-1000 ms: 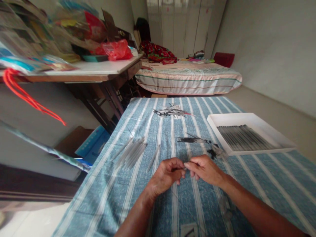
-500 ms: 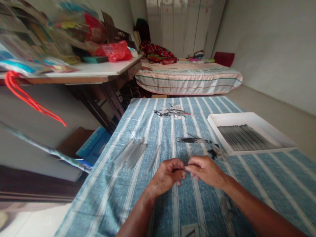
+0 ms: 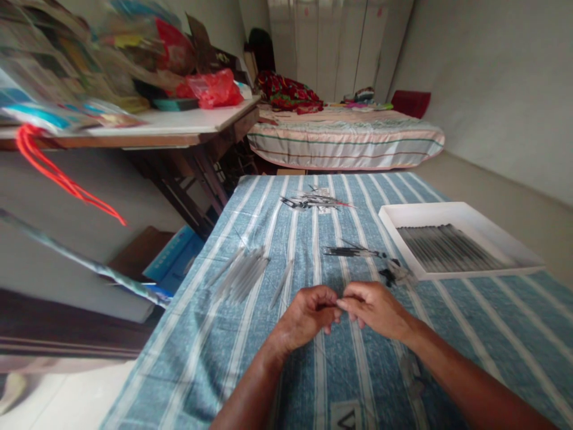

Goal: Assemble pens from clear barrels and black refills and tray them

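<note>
My left hand (image 3: 311, 313) and my right hand (image 3: 373, 310) meet fingertip to fingertip above the striped blue cloth (image 3: 250, 382). Both are closed in a pinch, and whatever they hold is hidden by the fingers or too small to name. Left of my left hand lies a bundle of grey translucent thin tubes (image 3: 244, 276), with a single grey tube (image 3: 282, 283) nearer to the hand. Just beyond my right hand is a bunch of thin black sticks (image 3: 351, 252), and beside it some small black pieces (image 3: 394, 275) on clear plastic.
A white tray (image 3: 528, 263) at the right holds a row of dark grey tubes (image 3: 447, 248). Farther back lies a pile of black and grey thin parts (image 3: 313, 201). A cluttered side table (image 3: 179, 134) stands left; a bed (image 3: 349, 140) is behind.
The view has shifted slightly, so the scene sits a little to the right. Both hands keep almost the same pinched pose, fingertips together.
</note>
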The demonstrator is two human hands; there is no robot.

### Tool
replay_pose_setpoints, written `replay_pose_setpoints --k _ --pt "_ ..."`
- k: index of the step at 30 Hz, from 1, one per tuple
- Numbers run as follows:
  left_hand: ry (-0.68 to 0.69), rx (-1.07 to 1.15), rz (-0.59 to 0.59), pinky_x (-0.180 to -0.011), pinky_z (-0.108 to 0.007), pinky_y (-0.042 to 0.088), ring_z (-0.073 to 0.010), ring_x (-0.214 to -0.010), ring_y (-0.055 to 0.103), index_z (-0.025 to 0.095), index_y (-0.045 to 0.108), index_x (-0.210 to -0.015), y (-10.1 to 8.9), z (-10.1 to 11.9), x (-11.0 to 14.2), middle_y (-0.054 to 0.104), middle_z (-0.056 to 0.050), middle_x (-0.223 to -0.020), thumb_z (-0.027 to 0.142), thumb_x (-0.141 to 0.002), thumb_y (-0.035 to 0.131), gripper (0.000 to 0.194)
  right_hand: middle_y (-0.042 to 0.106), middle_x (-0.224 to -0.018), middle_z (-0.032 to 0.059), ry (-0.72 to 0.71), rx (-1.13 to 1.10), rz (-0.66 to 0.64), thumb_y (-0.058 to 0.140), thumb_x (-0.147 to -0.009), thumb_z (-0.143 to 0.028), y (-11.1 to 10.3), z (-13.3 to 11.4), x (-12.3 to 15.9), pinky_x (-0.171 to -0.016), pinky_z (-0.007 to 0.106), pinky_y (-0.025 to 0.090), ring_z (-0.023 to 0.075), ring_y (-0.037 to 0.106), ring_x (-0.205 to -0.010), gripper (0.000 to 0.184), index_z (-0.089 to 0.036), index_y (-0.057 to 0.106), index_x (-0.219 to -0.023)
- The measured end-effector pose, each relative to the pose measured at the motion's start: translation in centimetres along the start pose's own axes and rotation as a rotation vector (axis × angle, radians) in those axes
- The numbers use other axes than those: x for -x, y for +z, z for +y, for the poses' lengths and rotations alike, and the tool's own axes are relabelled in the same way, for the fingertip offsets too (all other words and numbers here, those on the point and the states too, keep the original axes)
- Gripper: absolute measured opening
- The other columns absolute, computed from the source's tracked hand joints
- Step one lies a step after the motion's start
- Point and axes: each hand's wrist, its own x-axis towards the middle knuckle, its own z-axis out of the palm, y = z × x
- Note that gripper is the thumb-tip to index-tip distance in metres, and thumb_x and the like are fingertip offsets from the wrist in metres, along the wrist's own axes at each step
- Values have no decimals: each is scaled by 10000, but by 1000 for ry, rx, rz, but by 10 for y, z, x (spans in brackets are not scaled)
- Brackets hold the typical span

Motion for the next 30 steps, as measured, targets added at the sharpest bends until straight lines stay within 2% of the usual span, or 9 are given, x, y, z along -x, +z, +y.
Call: replay_pose_setpoints --k 3,7,11,15,19,24,30 --pt "-14 -35 1 -457 -191 406 -69 -499 498 122 616 -732 1 -1 0 606 1 -640 139 -694 608 42 493 -419 -29 46 52 -9 411 -875 -463 -1 0 1 -395 193 336 78 454 -364 453 -183 486 -527" --pt "-14 -29 -1 -454 -188 404 -68 -494 496 130 609 -741 2 -1 -1 603 8 -638 167 -693 617 60 564 -518 -30 17 -23 -8 481 -844 -439 -2 2 2 -419 191 362 82 500 -411 330 -180 539 -648" --pt "-19 -61 -14 -458 -188 404 -64 -482 484 134 610 -737 2 0 -1 598 14 -632 182 -702 613 59 516 -453 -32 35 42 -4 443 -863 -438 -2 1 3 -402 196 339 78 463 -379 399 -178 512 -568" --pt "-31 -60 -14 -451 -195 396 -70 -473 481 143 596 -741 1 2 -2 590 23 -615 206 -708 619 76 548 -514 -37 20 -28 -20 528 -814 -417 -3 0 3 -393 182 337 77 486 -407 300 -182 536 -630" --pt "-59 -81 -19 -462 -199 388 -69 -476 472 140 597 -750 2 6 -3 588 24 -628 211 -702 628 91 490 -440 -45 130 -70 -36 452 -850 -447 -2 0 3 -357 184 317 82 455 -360 373 -189 491 -584" --pt "-59 -120 -13 -485 -201 371 -78 -508 455 144 589 -716 4 8 -4 555 35 -595 199 -696 635 75 491 -453 -50 61 -130 -29 505 -829 -361 0 1 3 -352 165 301 67 449 -364 321 -185 445 -568" --pt "-120 -266 -24 -531 -225 361 -100 -536 488 140 625 -753 -3 12 -1 573 18 -601 260 -747 606 121 486 -443 -57 76 -176 27 502 -832 -351 -4 5 3 -344 159 298 59 441 -346 312 -184 445 -576"
